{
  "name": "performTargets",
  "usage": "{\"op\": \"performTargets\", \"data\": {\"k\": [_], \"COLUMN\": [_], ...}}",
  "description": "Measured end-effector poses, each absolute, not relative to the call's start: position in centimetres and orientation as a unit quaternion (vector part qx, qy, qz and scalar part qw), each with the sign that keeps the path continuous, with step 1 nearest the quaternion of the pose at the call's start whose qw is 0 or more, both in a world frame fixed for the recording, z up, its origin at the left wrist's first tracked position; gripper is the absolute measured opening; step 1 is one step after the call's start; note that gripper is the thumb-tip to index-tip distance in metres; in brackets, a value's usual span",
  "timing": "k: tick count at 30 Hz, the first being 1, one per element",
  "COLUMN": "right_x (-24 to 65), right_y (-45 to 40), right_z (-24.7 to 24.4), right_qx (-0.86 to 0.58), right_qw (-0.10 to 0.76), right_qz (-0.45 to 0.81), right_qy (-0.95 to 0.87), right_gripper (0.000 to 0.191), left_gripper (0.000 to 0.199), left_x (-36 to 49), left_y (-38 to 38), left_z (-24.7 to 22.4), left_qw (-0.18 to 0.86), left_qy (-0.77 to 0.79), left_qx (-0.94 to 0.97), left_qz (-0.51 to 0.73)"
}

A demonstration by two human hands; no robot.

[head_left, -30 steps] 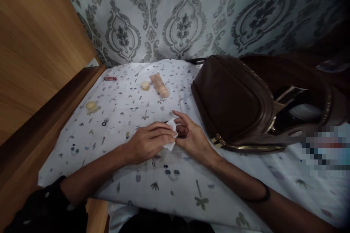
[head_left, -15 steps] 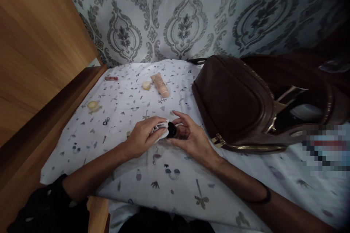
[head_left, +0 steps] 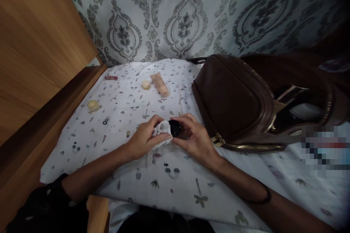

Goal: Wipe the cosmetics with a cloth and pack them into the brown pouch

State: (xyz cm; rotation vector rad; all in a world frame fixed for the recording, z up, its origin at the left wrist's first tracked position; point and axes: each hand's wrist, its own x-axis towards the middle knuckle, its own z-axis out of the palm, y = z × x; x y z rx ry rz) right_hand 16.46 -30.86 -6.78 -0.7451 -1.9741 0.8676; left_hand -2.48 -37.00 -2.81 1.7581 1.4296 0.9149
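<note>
My left hand (head_left: 142, 136) is closed on a crumpled white cloth (head_left: 163, 128), thumb on the near side. The cloth rests against a small black rounded object (head_left: 175, 128), dark and shiny like a lid; I cannot make out its exact kind. From the right, the curled fingers and thumb of my right hand (head_left: 199, 140) grip this black object at its edges. Both hands meet just above the printed white sheet (head_left: 175, 193). Part of the black object is hidden by the cloth and my fingers.
A brown leather bag (head_left: 229, 98), unzipped, lies at the right. Farther back are a beige squeeze tube (head_left: 160, 85) and a small pale yellow pot (head_left: 146, 85). Another yellow pot (head_left: 93, 105) and a small reddish tube (head_left: 111, 78) lie left, near a wooden panel (head_left: 41, 29).
The black object shows more of its face now, turned toward me. My right fingers have closed in around it, and more of the white cloth shows beside it.
</note>
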Motion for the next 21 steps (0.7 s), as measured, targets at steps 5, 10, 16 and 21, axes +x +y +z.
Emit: {"op": "performTargets", "data": {"k": [5,10,16,21], "right_x": [16.5,16.6,16.8,16.7], "right_y": [-31.1,-31.1,-31.0,-30.9], "right_z": [-6.5,-6.2,-6.3,-6.1], "right_qx": [-0.251,-0.224,-0.23,-0.234], "right_qw": [0.412,0.382,0.354,0.356], "right_qz": [0.42,0.476,0.523,0.572], "right_qy": [-0.769,-0.76,-0.74,-0.7], "right_gripper": [0.038,0.042,0.05,0.051], "left_gripper": [0.027,0.028,0.036,0.047], "left_x": [-2.8,-3.0,-2.9,-2.8], "left_y": [-36.7,-36.5,-36.2,-36.0], "left_z": [-2.8,-3.0,-3.2,-3.8], "left_qw": [0.369,0.359,0.367,0.444], "left_qy": [0.543,0.536,0.546,0.548], "left_qx": [0.65,0.647,0.614,0.559], "left_qz": [0.383,0.408,0.436,0.435]}}
